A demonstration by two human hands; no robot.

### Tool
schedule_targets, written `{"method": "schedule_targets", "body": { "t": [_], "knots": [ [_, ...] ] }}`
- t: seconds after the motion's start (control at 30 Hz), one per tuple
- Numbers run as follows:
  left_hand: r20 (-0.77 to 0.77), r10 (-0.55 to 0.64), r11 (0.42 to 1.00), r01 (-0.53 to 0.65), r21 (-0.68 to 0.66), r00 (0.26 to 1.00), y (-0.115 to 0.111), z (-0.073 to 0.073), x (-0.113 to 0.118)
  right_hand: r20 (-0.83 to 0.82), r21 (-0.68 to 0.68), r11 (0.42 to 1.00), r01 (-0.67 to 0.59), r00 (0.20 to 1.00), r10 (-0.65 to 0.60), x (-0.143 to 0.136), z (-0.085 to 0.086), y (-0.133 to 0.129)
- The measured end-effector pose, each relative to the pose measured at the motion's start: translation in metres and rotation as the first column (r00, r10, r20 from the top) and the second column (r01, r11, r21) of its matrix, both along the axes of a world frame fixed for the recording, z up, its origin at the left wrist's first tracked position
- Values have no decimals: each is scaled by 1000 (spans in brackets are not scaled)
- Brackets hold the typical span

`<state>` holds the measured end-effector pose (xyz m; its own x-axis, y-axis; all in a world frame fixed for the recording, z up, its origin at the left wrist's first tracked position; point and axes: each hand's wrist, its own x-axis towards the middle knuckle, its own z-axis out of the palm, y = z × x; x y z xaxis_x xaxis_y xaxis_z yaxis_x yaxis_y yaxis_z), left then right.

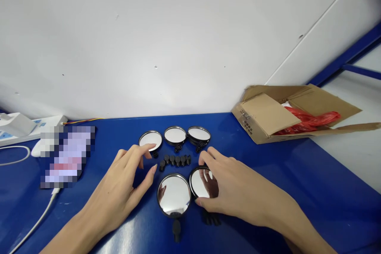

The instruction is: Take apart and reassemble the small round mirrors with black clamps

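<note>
My left hand (125, 180) is open, thumb and fingers apart. Its fingertips hover by the left mirror (147, 140) of the back row and a line of small black knobbed fittings (177, 161). With thumb and fingers at opposite edges, my right hand (232, 182) grips a round black-rimmed mirror (203, 183), whose right side is hidden. Just left of it lies another round mirror (174, 195) with a black stem (176, 230) pointing toward me. Farther back are the middle mirror (175, 135) and the right-hand mirror (199, 133), apparently stacked on others.
An open cardboard box (268, 115) with a red plastic bag (312, 119) stands at the back right. On the left are a blurred phone (70, 156), its white cable (38, 222) and a power strip (50, 123). A white wall (166, 47) backs the blue table (119, 131).
</note>
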<state>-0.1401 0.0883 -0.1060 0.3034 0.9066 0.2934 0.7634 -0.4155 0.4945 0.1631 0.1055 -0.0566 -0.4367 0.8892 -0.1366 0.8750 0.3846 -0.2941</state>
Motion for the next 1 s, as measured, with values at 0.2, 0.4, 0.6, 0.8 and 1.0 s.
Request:
{"method": "schedule_targets", "body": {
  "t": [0.2, 0.4, 0.6, 0.8, 1.0],
  "knots": [
    [-30, -17, 1000, 17, 11, 999, -1, 5, 2, -121, 39, 998, -46, 991, 50, 6, -2, 3],
    [-20, -1, 999, 2, 49, 1000, -3, 1, 4, -270, -73, 997, -21, 963, 0, 21, 25, 8],
    [-80, -215, 931, 229, 285, 973, -12, -3, 8, -632, -106, 984, -144, 774, 46, -16, 16, -2],
    [-116, -252, 888, 277, 366, 961, -23, -8, 13, -692, 177, 952, -248, 656, 300, -52, -23, -15],
    [175, 9, 979, -44, 197, 985, -29, -2, 29, -677, 395, 881, -259, 567, 470, -66, -40, -19]
  ]
}}
